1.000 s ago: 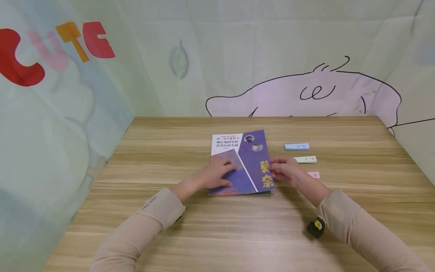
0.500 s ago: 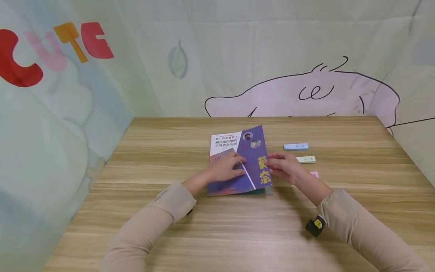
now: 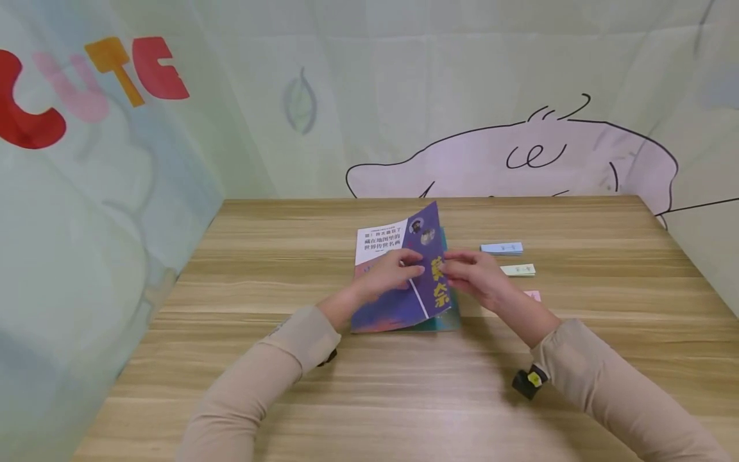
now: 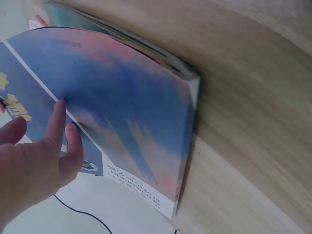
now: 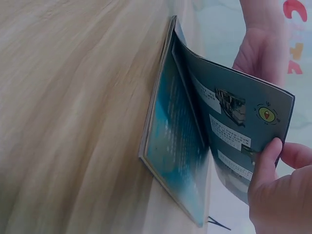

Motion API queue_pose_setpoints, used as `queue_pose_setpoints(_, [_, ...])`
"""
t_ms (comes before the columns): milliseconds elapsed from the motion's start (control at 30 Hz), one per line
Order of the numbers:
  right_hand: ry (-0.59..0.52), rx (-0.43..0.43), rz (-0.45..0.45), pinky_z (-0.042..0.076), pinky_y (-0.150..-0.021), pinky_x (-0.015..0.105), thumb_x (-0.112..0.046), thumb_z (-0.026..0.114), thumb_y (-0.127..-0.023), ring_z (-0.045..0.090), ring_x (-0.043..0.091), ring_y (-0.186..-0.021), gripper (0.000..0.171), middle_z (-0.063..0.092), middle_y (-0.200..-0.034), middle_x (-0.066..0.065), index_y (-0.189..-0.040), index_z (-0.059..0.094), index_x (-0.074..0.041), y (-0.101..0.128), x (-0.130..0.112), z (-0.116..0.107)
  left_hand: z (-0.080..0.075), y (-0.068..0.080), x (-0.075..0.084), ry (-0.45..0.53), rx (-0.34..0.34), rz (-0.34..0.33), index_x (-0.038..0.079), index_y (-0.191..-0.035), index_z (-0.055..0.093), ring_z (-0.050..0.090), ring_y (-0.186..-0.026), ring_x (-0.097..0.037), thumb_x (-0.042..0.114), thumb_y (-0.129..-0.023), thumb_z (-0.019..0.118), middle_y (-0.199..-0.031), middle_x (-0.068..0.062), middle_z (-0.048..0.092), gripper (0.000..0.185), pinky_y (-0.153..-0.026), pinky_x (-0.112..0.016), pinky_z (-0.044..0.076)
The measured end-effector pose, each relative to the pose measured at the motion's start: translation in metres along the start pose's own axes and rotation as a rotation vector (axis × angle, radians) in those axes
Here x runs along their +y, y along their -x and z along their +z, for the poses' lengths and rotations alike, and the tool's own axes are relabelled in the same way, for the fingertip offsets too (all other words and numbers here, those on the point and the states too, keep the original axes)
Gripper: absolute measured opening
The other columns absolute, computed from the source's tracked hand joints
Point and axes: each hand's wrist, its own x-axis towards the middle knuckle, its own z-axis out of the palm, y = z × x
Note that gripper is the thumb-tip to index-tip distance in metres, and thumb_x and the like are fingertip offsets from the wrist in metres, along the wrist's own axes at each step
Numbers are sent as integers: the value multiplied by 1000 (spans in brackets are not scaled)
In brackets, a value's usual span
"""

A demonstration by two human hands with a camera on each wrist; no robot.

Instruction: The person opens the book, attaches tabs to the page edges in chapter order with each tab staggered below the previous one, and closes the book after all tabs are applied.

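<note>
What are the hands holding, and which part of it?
The right hand pinches the free right edge of the book's front cover, lifting it open. The left hand just rests its fingers on the cover's outside.

wooden table (image 3: 288, 385), blue (image 3: 501, 248), green (image 3: 518, 270), seemingly pink slips (image 3: 534, 296)

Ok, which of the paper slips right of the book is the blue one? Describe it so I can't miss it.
On the wooden table, look right of the purple book that both hands are opening. Three small slips lie there in a line; the blue slip is farthest from the person, beyond the pale green slip and the pink slip.
</note>
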Motion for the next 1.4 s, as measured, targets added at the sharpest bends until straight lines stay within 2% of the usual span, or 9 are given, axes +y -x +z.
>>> queue_pose_setpoints(133, [42,15,-23,53,-68,21,1,60,-86,62,10,-73,50,60,-90,3,-130,40,13,0,-2,7,1,0,6,170,24,-40,-6,-130,46,52,-112,-31,11,-94,53,-127,-21,47,40,-83,-37,52])
queue_pose_setpoints(333, [101,-1,-85,54,-72,24,-1,61,-86,62,11,-76,47,58,-93,5,-127,42,14,-1,-4,15,1,-1,16,348,74,-119,-4,-131,44,46,-118,-32,13,-93,55,-133,-20,44,43,-84,-39,52])
queue_pose_setpoints(500, [177,4,-127,54,-78,30,-5,65,-86,61,13,-85,44,58,-102,9,-124,49,12,-2,-6,24,-2,-1,24,427,88,-159,-2,-133,39,41,-121,-32,17,-93,57,-132,-18,40,48,-89,-41,49])
queue_pose_setpoints(667, [235,29,-155,53,-80,35,-8,70,-83,61,17,-92,42,58,-109,14,-119,56,7,-3,-8,34,-7,1,28,432,87,-153,1,-134,36,47,-116,-30,18,-91,61,-127,-19,45,52,-89,-43,49])
queue_pose_setpoints(867, [300,21,-211,53,-81,39,-10,70,-82,60,20,-92,36,62,-105,13,-113,59,5,-4,-8,43,-13,3,30,417,86,-155,1,-136,31,56,-99,-25,14,-89,63,-108,-16,55,58,-91,-44,47])
queue_pose_setpoints(967, [310,11,-233,53,-81,41,-10,70,-82,60,18,-89,36,62,-102,12,-112,59,6,-6,-8,47,-16,4,31,410,97,-144,-2,-137,30,57,-89,-20,9,-88,62,-103,-15,55,59,-90,-41,48])
queue_pose_setpoints(1067, [321,19,-235,52,-82,43,-10,71,-82,61,17,-86,36,62,-100,11,-112,60,6,-6,-8,50,-19,5,31,394,105,-121,-5,-137,30,58,-81,-16,4,-87,61,-100,-14,56,60,-83,-33,52])
queue_pose_setpoints(1233, [341,24,-273,54,-74,34,-8,71,-81,61,16,-83,34,62,-99,12,-110,61,7,-7,-8,56,-22,8,31,377,124,-91,-7,-133,34,59,-71,-12,-1,-84,58,-92,-13,57,54,-69,-24,53])
queue_pose_setpoints(1400, [384,21,-344,54,-72,28,-11,72,-81,63,20,-86,33,63,-101,14,-108,63,5,-9,-5,61,-27,11,32,332,146,-80,-7,-125,41,58,-68,-12,-2,-84,56,-87,-12,57,44,-64,-22,51])
